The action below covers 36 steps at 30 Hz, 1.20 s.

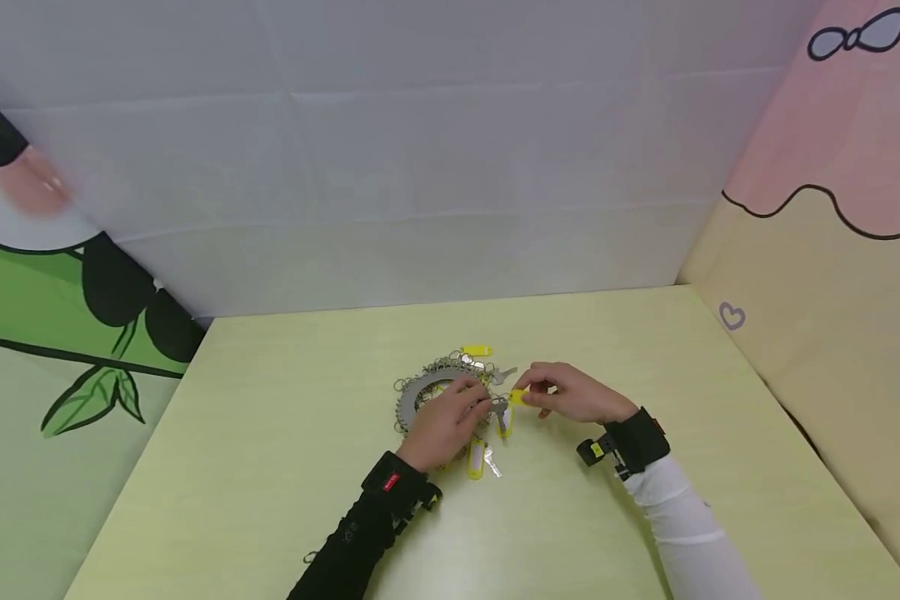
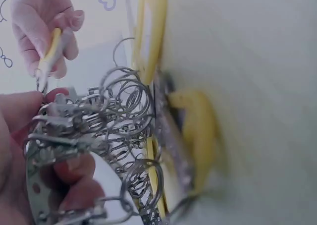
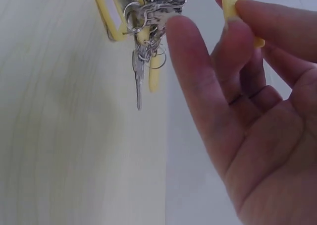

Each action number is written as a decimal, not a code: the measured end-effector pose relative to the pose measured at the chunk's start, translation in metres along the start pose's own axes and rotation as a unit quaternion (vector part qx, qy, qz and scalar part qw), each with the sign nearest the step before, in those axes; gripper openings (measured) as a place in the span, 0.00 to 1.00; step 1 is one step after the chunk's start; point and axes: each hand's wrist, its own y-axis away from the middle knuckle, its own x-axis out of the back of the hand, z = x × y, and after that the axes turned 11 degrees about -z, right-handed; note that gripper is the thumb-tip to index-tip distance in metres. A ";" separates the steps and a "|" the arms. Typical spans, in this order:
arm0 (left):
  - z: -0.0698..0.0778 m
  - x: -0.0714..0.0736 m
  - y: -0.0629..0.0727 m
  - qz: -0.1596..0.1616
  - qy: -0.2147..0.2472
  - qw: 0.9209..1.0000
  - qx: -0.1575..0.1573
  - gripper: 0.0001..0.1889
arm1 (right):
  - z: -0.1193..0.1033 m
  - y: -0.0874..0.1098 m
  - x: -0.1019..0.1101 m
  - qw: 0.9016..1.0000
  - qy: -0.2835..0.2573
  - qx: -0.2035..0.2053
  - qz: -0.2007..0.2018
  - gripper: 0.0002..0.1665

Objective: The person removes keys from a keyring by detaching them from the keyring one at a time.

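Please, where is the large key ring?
In the head view, the large key ring is below centre, gripped by the left hand; the right hand, to its right, pinches a yellow key tag.

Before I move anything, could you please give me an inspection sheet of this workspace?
Surface: pale table, with the work gathered near its middle.
Job's things: grey ring fringed with small metal rings; keys and yellow tags beside it.
Clutter: nothing seen beyond these.
Hands: left hand grips the grey ring; right hand pinches one yellow tag to its right.
Cables: nothing seen for certain.
Surroundings: pale back wall; printed side panels, the right one bearing a purple heart outline.
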 end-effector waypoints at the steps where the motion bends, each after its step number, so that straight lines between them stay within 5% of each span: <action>1: 0.000 0.001 0.000 0.005 0.012 1.000 0.002 0.10 | 0.000 0.000 0.000 1.000 0.001 -0.002 0.000 0.12; 6: 0.002 0.003 -0.001 0.031 0.028 0.999 0.000 0.10 | 0.000 -0.001 0.001 1.000 0.007 -0.009 0.004 0.13; 13: 0.001 0.001 -0.001 0.072 -0.002 0.997 -0.011 0.08 | 0.006 -0.008 -0.004 0.996 0.084 0.011 0.041 0.12; 19: 0.001 0.002 0.001 0.074 -0.013 0.997 -0.014 0.09 | -0.001 -0.024 -0.020 0.994 0.068 0.040 0.075 0.12; 30: 0.002 0.003 0.001 0.075 -0.009 0.997 -0.018 0.09 | 0.003 -0.034 -0.030 0.996 0.040 0.038 0.070 0.07; 36: 0.001 0.004 -0.001 0.080 -0.003 0.997 -0.018 0.08 | 0.002 -0.036 -0.033 0.987 0.077 0.042 0.133 0.05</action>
